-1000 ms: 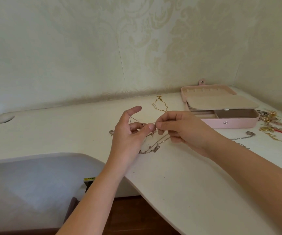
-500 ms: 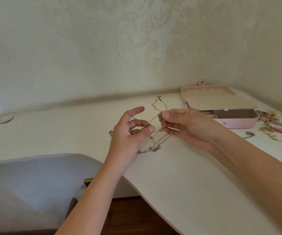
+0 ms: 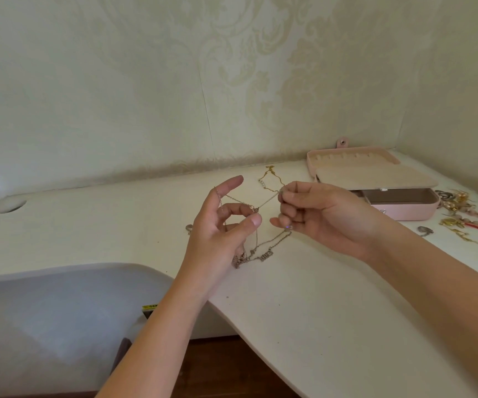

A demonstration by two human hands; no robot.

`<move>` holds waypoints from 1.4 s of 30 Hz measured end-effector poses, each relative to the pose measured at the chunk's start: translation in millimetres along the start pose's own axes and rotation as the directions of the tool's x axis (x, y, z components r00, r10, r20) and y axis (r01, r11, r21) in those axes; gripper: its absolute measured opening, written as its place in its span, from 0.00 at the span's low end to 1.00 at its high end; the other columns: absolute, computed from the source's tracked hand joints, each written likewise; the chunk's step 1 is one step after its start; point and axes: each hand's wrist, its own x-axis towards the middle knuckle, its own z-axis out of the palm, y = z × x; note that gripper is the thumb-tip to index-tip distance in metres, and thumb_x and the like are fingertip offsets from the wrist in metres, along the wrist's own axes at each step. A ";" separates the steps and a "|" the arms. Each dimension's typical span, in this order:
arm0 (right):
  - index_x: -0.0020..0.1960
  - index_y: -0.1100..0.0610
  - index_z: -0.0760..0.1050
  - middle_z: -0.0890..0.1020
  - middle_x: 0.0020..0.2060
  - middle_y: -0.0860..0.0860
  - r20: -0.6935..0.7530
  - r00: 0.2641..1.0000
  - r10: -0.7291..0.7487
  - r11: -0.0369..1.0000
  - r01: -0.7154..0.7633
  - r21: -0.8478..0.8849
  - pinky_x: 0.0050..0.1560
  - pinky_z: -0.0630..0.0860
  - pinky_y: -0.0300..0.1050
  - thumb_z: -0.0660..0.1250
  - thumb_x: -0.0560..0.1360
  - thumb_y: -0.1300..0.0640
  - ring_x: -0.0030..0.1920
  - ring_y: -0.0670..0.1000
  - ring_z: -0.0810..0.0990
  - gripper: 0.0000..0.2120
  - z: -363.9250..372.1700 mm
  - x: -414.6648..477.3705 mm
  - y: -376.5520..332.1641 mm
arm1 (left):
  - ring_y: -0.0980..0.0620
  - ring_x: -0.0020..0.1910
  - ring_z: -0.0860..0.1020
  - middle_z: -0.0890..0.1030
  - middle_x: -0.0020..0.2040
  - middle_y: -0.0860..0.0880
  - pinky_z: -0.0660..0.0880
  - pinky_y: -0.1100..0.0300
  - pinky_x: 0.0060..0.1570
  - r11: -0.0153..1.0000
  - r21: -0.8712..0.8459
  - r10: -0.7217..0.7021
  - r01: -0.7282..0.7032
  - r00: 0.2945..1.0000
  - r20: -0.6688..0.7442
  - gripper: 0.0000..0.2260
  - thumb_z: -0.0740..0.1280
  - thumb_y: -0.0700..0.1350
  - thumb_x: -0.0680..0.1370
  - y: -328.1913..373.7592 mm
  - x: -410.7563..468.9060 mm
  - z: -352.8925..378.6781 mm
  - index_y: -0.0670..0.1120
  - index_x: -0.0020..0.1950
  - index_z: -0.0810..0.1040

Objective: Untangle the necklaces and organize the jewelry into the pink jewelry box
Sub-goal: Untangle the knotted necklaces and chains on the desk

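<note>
My left hand (image 3: 220,234) has a thin chain (image 3: 239,200) looped over its forefinger and nipped between thumb and middle finger. My right hand (image 3: 318,219), just beside it, pinches the same chain's other end. The tangle (image 3: 263,254) trails onto the bench (image 3: 318,311) beneath both hands. The pink jewelry box (image 3: 375,182) lies open near the bench's far right corner.

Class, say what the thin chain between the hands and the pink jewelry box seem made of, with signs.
The thin chain: likely metal, pale gold tone; fine links glint. The pink jewelry box: smooth matte pink shell, perhaps faux leather or plastic; beige lining looks velvety.
</note>
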 end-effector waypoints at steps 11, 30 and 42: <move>0.51 0.63 0.81 0.65 0.25 0.51 0.023 0.987 0.162 0.808 -0.119 -0.577 0.42 0.76 0.40 0.71 0.73 0.57 0.26 0.50 0.70 0.11 1.0 -5.6 -4.9 | 0.57 0.25 0.61 0.77 0.36 0.50 0.61 0.66 0.26 0.997 -0.047 0.057 -0.056 0.998 0.032 0.20 0.60 0.36 0.80 1.5 -2.4 -3.1 0.57 0.67 0.70; 0.45 0.57 0.84 0.70 0.23 0.45 -0.086 0.996 0.023 0.840 -0.066 -0.539 0.26 0.56 0.36 0.74 0.70 0.54 0.26 0.46 0.60 0.07 20.0 -1.5 11.1 | 0.60 0.24 0.60 0.60 0.30 0.51 0.57 0.68 0.23 0.998 -0.068 0.000 0.009 0.991 0.135 0.17 0.54 0.35 0.82 6.7 -3.6 -1.1 0.50 0.66 0.72; 0.42 0.56 0.79 0.77 0.35 0.45 -0.072 0.997 0.027 0.983 -0.040 -0.179 0.28 0.64 0.34 0.67 0.74 0.61 0.28 0.44 0.66 0.04 16.3 0.1 7.8 | 0.58 0.25 0.64 0.74 0.35 0.53 0.62 0.67 0.25 1.000 -0.028 0.007 -0.005 0.997 0.079 0.23 0.69 0.40 0.72 2.0 -1.2 0.1 0.60 0.62 0.74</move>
